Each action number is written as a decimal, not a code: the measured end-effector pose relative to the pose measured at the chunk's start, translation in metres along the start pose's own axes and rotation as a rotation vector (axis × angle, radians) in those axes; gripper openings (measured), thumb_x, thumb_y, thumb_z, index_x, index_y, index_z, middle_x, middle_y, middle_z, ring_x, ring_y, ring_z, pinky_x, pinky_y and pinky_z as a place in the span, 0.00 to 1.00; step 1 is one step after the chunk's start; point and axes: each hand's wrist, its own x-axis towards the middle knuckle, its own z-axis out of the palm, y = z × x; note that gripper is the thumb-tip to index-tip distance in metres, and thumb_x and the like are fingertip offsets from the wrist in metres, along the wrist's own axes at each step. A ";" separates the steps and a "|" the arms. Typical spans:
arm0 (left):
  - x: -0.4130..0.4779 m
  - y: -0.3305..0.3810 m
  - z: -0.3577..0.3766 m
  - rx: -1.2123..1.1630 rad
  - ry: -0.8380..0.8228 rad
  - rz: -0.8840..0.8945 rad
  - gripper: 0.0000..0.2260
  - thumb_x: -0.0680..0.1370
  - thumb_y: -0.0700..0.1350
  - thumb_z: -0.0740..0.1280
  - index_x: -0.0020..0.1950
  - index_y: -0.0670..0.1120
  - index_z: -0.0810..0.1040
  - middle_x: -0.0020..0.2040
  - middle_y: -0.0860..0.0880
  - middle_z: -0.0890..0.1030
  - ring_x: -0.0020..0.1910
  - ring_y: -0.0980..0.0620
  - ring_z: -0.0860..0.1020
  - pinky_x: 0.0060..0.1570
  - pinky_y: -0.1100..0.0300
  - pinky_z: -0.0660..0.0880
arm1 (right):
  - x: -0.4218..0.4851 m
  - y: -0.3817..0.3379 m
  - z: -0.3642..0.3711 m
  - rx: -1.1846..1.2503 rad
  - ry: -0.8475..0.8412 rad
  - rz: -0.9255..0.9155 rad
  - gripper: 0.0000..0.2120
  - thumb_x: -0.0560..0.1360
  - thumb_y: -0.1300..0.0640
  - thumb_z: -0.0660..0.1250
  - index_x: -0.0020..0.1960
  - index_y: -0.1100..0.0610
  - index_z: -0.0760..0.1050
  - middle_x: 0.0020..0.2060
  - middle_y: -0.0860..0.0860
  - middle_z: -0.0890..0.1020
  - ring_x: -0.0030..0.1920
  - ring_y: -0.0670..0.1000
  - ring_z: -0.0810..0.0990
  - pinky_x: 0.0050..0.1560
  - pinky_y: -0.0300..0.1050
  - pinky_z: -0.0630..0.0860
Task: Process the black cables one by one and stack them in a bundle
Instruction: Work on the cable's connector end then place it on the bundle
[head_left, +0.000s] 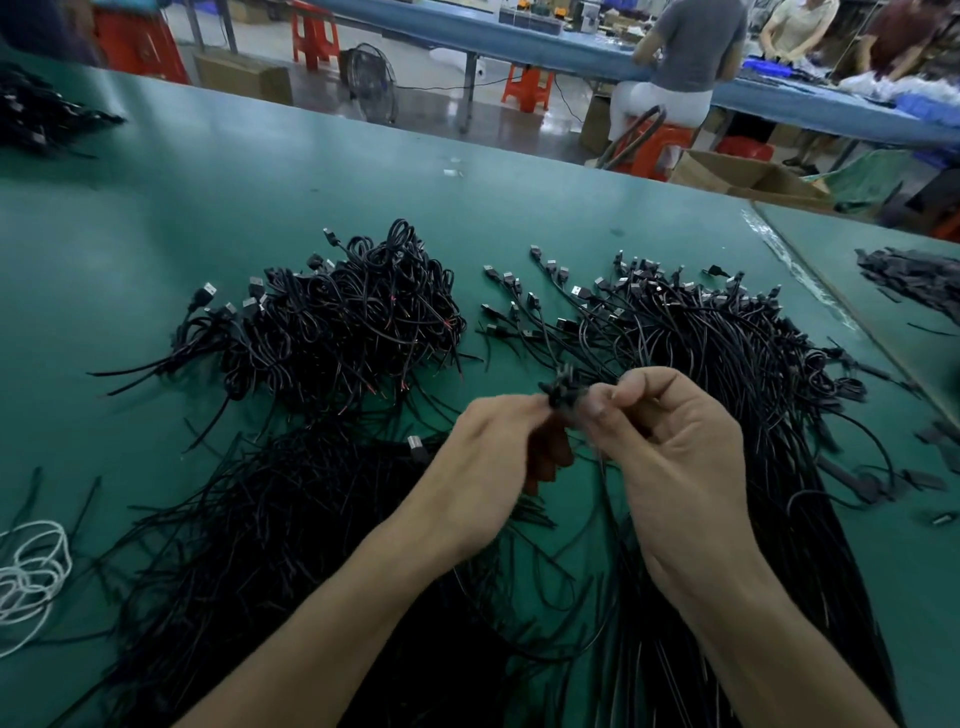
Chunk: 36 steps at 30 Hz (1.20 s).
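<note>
Green table (260, 197) heaped with black cables (337, 322); left hand (483, 467) and right hand (675, 467) pinch one cable (563, 397).

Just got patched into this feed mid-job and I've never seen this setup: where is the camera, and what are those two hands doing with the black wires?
There is no machine here: a person works with bare hands, and the one picture comes from a camera worn on their head, looking forward and down. The left hand and right hand meet in the middle and both pinch one black cable; that spot is blurred, so the exact action is unclear. On the green table lie a tangled pile of coiled cables at the left, a spread of straight cables with plugs fanned out at the right, and more loose cables under the left arm. A white cord lies at the left edge.
</note>
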 end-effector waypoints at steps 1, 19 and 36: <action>0.001 0.000 -0.002 -0.084 -0.001 -0.042 0.25 0.76 0.60 0.52 0.43 0.46 0.83 0.37 0.46 0.80 0.37 0.54 0.75 0.42 0.49 0.72 | -0.001 -0.001 0.001 0.017 -0.038 -0.005 0.07 0.66 0.59 0.73 0.40 0.56 0.74 0.37 0.50 0.83 0.41 0.46 0.83 0.45 0.35 0.79; 0.001 0.001 -0.010 0.179 -0.128 0.249 0.14 0.79 0.56 0.68 0.44 0.47 0.86 0.34 0.57 0.73 0.34 0.60 0.71 0.37 0.67 0.68 | -0.002 0.007 -0.005 -0.029 0.118 0.074 0.11 0.72 0.66 0.71 0.38 0.56 0.72 0.34 0.52 0.82 0.34 0.46 0.81 0.36 0.36 0.78; 0.006 -0.001 -0.014 0.045 -0.002 -0.162 0.38 0.68 0.78 0.55 0.29 0.44 0.82 0.26 0.48 0.79 0.25 0.56 0.74 0.31 0.57 0.71 | -0.004 0.021 -0.003 -0.284 -0.090 -0.157 0.16 0.72 0.70 0.72 0.38 0.50 0.76 0.38 0.48 0.83 0.41 0.45 0.82 0.44 0.36 0.79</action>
